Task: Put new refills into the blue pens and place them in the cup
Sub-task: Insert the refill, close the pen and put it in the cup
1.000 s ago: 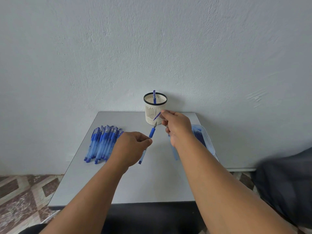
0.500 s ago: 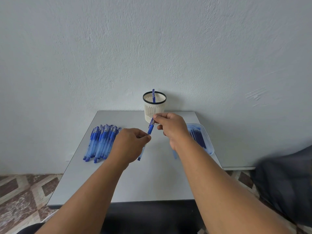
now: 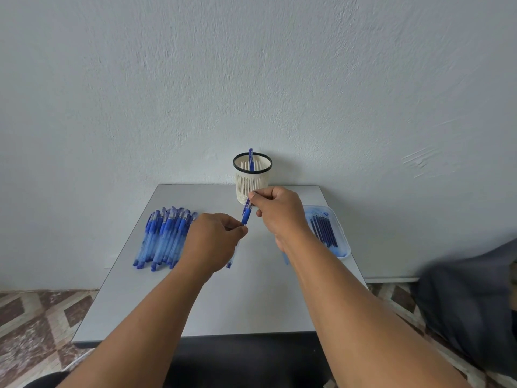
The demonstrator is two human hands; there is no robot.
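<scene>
Head cam looks down over a small grey table (image 3: 223,309) pushed against a pale wall (image 3: 251,79). Both hands are up over the middle of it working on one pen (image 3: 246,215). Left hand (image 3: 214,242) has its fingers curled, thumb and fingertips pinching the pen's lower section; the clear barrel pokes out below the hand with its blue end close to the tabletop, can't tell if it's touching. Right hand (image 3: 279,211) is curled too, pinching the upper blue part between thumb and forefinger, just in front of the cup (image 3: 252,179). So the pen sits tilted between the two hands, top leaning toward the cup. Can't really tell whether the two halves are fully joined, the fingers cover the seam.

Cup is a cream slatted thing with a black rim, standing at the back edge by the wall, and one blue pen (image 3: 251,159) already stands in it, sticking up past the rim.

Left of the hands there's a pile of pens (image 3: 163,236) lying side by side, partly hidden behind the left hand. On the right, near the table edge, a clear tray (image 3: 340,233) holds a bunch of dark blue refills (image 3: 324,229). Patterned tile floor (image 3: 42,312) below, and some dark blurry fabric (image 3: 470,303) at the right.
</scene>
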